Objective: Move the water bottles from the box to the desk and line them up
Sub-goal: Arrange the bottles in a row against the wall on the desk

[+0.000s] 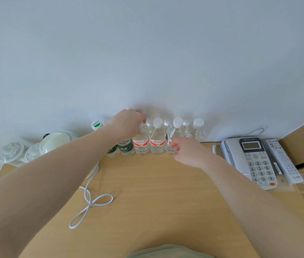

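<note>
While the left hand (pixel 127 123) curls over the cap of one water bottle (pixel 141 144) in the row against the wall left of the phone (pixel 249 157), the right hand (pixel 186 152) pinches a neighbouring bottle (pixel 173 135) low on its body; full, smooth and probably heavy, they seem best gripped at the waist.

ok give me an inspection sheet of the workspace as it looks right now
surface: wooden desk against a white wall.
job's things: red-label water bottles upright in a row at the wall; green-label bottles at the row's left end. box: nothing seen.
clutter: desk phone, remote control, white kettle, two lidded cups, a white container.
grippers: left hand grips the top of the leftmost red-label bottle; right hand pinches a bottle's lower body.
cables: white cord looped on the desk; phone cord.
surroundings: wooden panel at right.
</note>
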Available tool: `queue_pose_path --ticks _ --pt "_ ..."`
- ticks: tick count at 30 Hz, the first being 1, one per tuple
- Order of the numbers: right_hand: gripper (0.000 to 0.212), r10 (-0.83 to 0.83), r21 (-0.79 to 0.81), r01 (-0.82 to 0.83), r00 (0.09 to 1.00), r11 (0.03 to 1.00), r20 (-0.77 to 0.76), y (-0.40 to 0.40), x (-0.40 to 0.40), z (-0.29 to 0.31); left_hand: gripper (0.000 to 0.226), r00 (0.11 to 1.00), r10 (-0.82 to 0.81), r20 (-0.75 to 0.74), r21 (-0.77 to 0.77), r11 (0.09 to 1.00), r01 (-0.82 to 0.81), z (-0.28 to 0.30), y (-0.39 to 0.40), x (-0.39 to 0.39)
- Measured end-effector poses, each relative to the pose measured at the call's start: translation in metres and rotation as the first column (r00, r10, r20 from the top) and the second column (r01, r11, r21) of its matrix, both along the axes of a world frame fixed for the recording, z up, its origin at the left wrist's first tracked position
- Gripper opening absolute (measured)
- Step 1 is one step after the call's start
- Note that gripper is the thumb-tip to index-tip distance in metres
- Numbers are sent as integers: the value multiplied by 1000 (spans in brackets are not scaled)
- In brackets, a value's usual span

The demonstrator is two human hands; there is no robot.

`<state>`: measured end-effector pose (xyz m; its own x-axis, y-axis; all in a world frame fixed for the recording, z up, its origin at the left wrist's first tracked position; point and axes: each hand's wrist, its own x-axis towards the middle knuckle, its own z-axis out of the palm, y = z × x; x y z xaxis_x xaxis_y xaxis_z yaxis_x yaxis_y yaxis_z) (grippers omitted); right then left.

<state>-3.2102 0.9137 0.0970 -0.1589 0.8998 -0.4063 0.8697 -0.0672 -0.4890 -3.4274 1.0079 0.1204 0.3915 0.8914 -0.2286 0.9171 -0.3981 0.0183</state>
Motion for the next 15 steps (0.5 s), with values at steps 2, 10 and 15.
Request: queue_pose_path --ticks 2,10,15 --pt "43 -2 1 2 1000 1000 -3 1 -3 1 42 1000 -6 5 -16 1000 6 1 1 -2" --pt "40 -7 11 7 1000 1000 -7 3 -9 0 49 998 -45 32 -49 998 47 17 6 -37" --pt "40 17 9 -17 1000 1000 8 3 -15 -2 36 998 -60 -29 -100 993 57 17 6 -63"
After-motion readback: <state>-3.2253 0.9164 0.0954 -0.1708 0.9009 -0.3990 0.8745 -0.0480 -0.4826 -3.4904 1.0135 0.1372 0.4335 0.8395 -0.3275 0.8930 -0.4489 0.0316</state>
